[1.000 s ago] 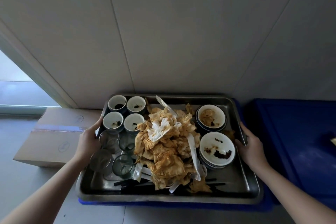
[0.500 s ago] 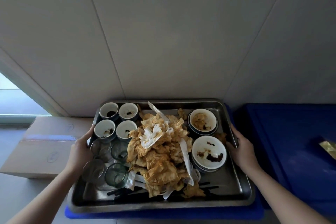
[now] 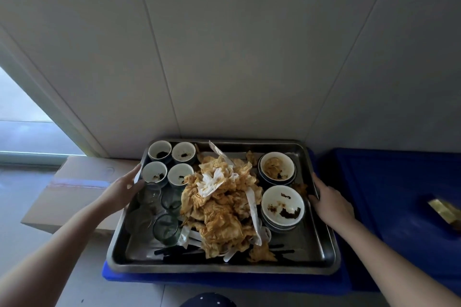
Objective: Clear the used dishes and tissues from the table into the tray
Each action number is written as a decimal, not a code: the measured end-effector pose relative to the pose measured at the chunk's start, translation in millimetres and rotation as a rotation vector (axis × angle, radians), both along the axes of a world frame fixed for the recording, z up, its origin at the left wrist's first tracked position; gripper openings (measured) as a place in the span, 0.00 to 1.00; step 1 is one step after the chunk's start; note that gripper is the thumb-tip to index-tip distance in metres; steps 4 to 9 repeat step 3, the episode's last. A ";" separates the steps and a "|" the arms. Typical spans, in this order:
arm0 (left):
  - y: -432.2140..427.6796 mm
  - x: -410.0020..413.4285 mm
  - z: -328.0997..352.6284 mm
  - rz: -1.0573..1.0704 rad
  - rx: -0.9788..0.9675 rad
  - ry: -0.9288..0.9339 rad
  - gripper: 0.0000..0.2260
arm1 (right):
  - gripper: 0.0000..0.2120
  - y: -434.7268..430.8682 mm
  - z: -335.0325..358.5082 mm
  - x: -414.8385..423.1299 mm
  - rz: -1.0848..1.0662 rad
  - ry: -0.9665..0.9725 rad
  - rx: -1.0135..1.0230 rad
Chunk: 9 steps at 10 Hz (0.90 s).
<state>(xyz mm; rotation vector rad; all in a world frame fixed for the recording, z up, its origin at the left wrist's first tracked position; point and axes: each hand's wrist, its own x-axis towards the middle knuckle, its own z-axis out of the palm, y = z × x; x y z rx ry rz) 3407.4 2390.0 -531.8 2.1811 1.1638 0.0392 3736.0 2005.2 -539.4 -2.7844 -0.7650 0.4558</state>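
Against the pale wall, a steel tray (image 3: 224,268) rests on a blue crate (image 3: 174,280), with a cardboard box (image 3: 74,182) to its left. Each side rim is held: the left hand (image 3: 122,194) has its thumb over the left edge, the right hand (image 3: 329,203) curls its fingers onto the right edge. Inside the tray, a heap of stained tissues (image 3: 222,209) fills the middle. Four small cups (image 3: 159,154) sit at the far left with clear glasses (image 3: 166,229) just in front of them. Two stacks of soiled bowls (image 3: 283,205) stand on the right, and dark chopsticks (image 3: 174,252) lie along the near side.
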 end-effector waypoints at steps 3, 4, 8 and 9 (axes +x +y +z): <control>0.5 -8.6 31.8 0.169 0.202 -0.145 0.06 | 0.23 3.5 25.0 -4.4 0.044 -0.053 0.132; 0.5 -8.6 31.8 0.169 0.202 -0.145 0.06 | 0.23 3.5 25.0 -4.4 0.044 -0.053 0.132; 0.5 -8.6 31.8 0.169 0.202 -0.145 0.06 | 0.23 3.5 25.0 -4.4 0.044 -0.053 0.132; 0.5 -8.6 31.8 0.169 0.202 -0.145 0.06 | 0.23 3.5 25.0 -4.4 0.044 -0.053 0.132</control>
